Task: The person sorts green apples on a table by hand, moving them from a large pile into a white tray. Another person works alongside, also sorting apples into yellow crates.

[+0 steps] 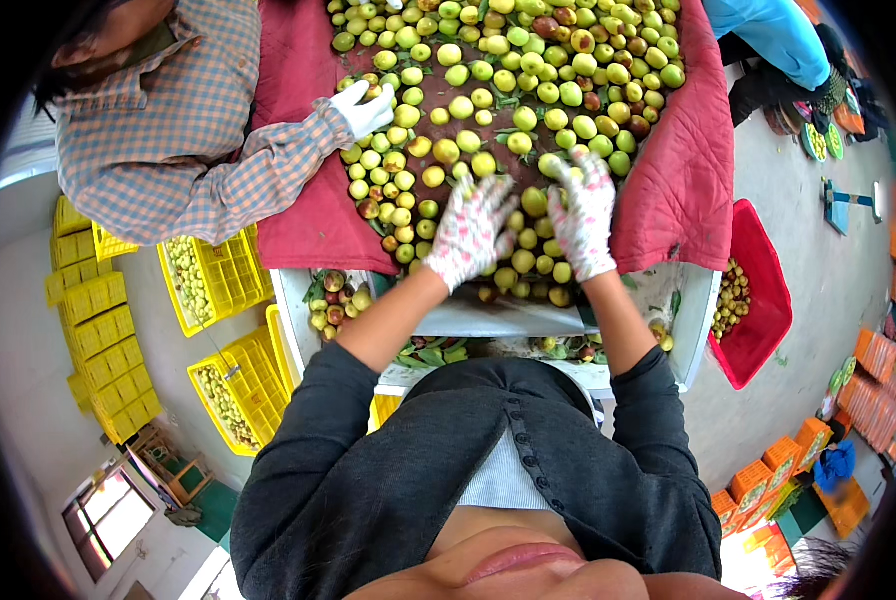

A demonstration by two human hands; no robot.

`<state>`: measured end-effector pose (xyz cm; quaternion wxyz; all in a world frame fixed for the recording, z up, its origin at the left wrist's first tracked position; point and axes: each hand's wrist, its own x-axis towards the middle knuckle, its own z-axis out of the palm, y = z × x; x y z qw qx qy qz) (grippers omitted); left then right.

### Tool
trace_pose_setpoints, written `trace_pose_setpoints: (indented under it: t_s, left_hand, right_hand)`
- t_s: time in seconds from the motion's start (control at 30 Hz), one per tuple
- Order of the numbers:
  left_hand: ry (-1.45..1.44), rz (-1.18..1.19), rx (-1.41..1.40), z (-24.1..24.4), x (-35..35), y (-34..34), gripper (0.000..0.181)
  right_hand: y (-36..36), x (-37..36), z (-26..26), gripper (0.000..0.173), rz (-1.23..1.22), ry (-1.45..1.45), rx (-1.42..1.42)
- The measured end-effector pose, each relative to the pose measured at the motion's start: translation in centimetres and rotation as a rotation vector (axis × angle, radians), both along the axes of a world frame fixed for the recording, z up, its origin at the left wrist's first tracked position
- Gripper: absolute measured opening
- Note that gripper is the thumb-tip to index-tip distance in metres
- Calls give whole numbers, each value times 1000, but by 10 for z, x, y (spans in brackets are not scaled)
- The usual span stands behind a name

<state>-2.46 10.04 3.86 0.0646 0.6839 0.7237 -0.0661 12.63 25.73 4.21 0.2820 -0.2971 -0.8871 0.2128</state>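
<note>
My left hand [472, 229], in a white glove with a pink pattern, is spread over the yellow-green jujubes [461, 107] on the sorting table. Its fingers are apart and slightly blurred. To its right, my right hand [587, 214] wears a matching glove, with fingers apart against the fruit at the cloth's right side. More jujubes [523, 261] lie between the two hands, near the table's front lip. Some fruit bears red-brown patches, and loose leaves are mixed in. What lies directly under both palms is hidden.
A red quilted cloth [665, 202] drapes the table's sides. At left a co-worker's white-gloved hand [362, 109] touches the fruit. Below the lip runs a metal trough [485, 319]. Yellow crates [249, 390] stand on the left floor, a red tub [763, 300] on the right.
</note>
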Motion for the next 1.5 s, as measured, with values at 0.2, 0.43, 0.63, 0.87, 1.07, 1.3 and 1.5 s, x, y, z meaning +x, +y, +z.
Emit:
trace_pose_setpoints:
  t_s: [0.2, 0.43, 0.63, 0.87, 1.07, 1.3, 1.5]
  left_hand:
    - [-401, 67, 213, -4, 26, -71, 58]
    - [-298, 659, 745, -18, -92, -61, 51]
    - [-365, 860, 554, -27, -127, -35, 48]
    - [-171, 702, 280, -5, -123, -25, 47]
    - [-99, 657, 195, -5, -104, -17, 47]
    - [-125, 705, -19, -2, -111, -14, 57]
    - [-29, 468, 317, 1, -93, -31, 47]
  right_hand:
    - [10, -12, -8, 60, -11, -569, 160]
    - [-72, -9, -7, 58, 180, -624, 82]
    - [-66, 9, -15, 53, 121, -493, 103]
    - [-68, 9, -15, 50, 130, -486, 114]
    - [-69, 2, -18, 46, 132, -473, 129]
    - [-68, 6, -18, 46, 151, -460, 130]
    - [-69, 6, -17, 45, 150, -474, 129]
